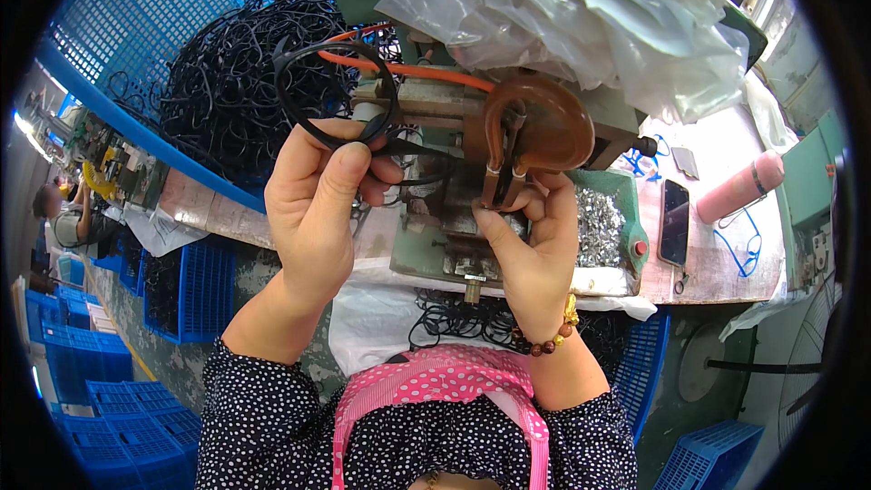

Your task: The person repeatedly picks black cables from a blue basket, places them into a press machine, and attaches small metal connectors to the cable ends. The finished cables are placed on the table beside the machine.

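My left hand [318, 204] is raised in front of a green bench machine [435, 245] and pinches a black cable loop [313, 82] whose ends run right toward the machine's middle. At the machine's brown, copper-coloured fixture [544, 122], my right hand [531, 249] has thumb and fingers closed around the black cable where it meets two upright metal prongs [504, 172]. A beaded bracelet is on my right wrist.
A big heap of black cable loops [227, 82] fills a blue crate [136, 27] at the upper left. Clear plastic bags [599, 9] lie over the machine's top. A tray of small metal parts [599, 227], a phone [674, 220] and a pink cylinder [739, 186] sit on the right. Blue crates stand on the floor.
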Demonstrator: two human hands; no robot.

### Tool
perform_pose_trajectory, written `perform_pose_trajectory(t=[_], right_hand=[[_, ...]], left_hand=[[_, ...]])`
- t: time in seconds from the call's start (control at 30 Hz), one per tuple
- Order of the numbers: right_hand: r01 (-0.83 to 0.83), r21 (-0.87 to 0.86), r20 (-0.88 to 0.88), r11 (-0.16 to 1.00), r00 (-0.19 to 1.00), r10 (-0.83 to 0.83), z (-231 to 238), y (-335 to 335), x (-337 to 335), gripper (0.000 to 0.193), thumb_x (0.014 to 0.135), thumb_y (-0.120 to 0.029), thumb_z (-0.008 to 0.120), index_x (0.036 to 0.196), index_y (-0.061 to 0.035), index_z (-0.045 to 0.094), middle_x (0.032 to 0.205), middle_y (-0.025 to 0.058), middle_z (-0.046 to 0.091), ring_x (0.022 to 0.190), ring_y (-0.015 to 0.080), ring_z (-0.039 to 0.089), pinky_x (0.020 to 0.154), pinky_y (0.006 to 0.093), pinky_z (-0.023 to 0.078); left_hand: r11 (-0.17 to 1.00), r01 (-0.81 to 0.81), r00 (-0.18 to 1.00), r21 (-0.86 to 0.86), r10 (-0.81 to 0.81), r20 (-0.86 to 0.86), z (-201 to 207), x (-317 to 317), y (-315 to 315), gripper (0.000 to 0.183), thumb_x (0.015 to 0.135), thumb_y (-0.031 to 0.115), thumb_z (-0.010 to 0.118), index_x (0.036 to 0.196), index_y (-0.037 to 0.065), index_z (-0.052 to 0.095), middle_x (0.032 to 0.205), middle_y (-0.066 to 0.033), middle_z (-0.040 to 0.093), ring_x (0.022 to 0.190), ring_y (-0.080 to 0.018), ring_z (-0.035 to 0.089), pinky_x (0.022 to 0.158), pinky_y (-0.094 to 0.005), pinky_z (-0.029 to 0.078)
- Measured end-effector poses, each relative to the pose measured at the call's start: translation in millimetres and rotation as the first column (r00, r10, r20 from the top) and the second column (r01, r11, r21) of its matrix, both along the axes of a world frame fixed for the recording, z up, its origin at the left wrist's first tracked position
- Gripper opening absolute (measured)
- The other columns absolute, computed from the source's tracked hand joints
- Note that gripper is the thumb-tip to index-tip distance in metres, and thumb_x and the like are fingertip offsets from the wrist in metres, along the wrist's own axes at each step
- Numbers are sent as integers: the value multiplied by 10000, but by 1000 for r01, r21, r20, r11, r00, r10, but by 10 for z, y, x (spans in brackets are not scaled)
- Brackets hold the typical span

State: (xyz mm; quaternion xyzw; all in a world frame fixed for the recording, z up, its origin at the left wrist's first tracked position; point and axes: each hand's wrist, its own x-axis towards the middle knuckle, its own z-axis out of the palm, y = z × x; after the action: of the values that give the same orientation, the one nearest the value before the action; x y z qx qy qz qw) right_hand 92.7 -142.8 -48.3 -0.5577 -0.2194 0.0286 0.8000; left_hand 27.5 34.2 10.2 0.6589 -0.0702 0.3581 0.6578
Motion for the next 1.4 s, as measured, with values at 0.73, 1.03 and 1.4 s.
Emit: perform_pose_trajectory(t=[0.73,1.03,1.4], right_hand=[[132,-94,173,987,978,-114,-91,-147,78,442,903,67,639,1317,48,487,1069,94,670,1029,156,630,959,285,466],[194,-76,95,978,978,-187,-210,-327,100,330,933,78,593,1260,46,558,1151,110,645,1067,155,621,965,287,474],[171,-76,84,982,983,-165,-289,-361,89,278,948,62,590,1225,46,581,1129,106,646,1071,149,616,941,277,488]], left_hand=[[944,132,991,304,-130,-27,-49,-211,-255,174,993,-39,540,1152,-51,610,1056,-126,696,894,-136,674,756,-278,546],[903,137,976,408,-52,-212,-61,32,-441,119,944,-23,618,1057,-34,652,903,-133,686,764,-211,706,688,-308,544],[730,73,997,680,-62,-41,-151,126,-383,147,892,-17,666,1040,-10,665,915,-145,683,822,-305,689,703,-359,535]])
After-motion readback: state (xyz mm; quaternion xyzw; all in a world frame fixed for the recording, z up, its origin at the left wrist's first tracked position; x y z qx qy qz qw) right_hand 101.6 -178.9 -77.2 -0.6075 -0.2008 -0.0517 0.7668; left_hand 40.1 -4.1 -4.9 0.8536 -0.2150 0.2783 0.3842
